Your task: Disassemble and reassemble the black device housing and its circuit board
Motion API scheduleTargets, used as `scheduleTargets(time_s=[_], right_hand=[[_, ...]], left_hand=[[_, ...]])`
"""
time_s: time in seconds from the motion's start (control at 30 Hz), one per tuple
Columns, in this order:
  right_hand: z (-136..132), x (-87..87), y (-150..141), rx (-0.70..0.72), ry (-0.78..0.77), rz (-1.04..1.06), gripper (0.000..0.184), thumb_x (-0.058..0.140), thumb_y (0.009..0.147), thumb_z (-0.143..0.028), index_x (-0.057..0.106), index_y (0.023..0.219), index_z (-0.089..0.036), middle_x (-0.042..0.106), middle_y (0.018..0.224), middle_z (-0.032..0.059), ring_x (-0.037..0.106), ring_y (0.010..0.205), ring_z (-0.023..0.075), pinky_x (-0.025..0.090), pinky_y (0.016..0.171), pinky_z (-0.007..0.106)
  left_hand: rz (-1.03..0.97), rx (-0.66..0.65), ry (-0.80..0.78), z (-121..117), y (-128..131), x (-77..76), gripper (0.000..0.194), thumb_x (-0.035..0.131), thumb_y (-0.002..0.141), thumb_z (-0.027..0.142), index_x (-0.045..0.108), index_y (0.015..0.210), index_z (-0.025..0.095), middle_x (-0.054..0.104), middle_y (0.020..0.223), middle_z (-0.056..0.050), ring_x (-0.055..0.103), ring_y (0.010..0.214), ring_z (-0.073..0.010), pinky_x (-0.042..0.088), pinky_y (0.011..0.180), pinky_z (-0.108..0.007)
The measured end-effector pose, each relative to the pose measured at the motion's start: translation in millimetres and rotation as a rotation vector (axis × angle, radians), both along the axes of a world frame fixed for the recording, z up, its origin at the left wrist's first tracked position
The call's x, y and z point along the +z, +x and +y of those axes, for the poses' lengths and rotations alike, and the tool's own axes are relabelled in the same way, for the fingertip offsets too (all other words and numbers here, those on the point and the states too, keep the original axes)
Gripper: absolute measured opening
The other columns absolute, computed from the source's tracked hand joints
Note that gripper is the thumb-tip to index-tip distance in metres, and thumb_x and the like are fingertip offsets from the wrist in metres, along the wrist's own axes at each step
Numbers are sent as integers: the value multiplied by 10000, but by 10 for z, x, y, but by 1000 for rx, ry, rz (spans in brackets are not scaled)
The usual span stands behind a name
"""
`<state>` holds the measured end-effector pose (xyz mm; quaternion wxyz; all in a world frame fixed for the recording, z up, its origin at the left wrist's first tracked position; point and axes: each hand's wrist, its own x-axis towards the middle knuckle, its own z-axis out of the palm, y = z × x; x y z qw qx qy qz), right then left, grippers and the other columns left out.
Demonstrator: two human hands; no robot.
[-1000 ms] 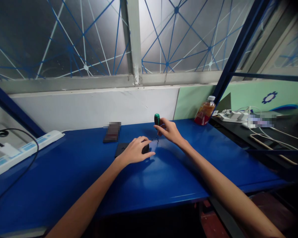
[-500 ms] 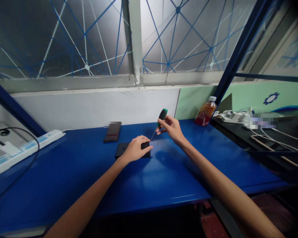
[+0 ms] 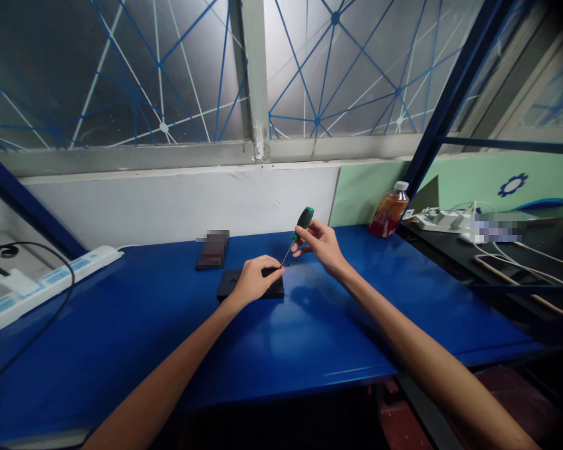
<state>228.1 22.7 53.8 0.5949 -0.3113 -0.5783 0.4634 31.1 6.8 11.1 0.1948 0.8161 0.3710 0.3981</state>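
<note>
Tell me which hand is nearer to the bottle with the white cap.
The right hand. It holds the screwdriver left of the bottle; the left hand is farther left, at the black box.

Looks smooth and glossy on blue worktop [image 3: 309, 344], matt on black box [image 3: 228, 285]. Shows metal on screwdriver shaft [image 3: 288, 253], plastic on screwdriver handle [image 3: 304, 218], clear plastic on bottle [image 3: 389, 211], smooth white plastic on power strip [image 3: 90, 259].
</note>
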Motion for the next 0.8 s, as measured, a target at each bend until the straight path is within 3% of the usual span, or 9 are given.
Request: scheduleTargets(time_s=[0.63, 0.8], right_hand=[[-58, 32, -7, -30, 59, -75, 348, 687, 777, -473, 526, 855, -174, 609, 736, 15, 677, 567, 175, 605, 506, 323], [-73, 67, -1, -85, 71, -124, 337, 698, 763, -451, 513, 865, -189, 615, 729, 7, 662, 544, 163, 575, 458, 282]], left_hand=[[9, 7, -11, -18, 11, 36, 182, 610, 870, 306, 722, 796, 183, 732, 919, -64, 679, 859, -205, 513, 831, -309], [15, -29, -12, -1, -4, 14, 191, 601, 882, 313, 727, 811, 188, 728, 934, -62, 674, 884, -201, 510, 844, -305]])
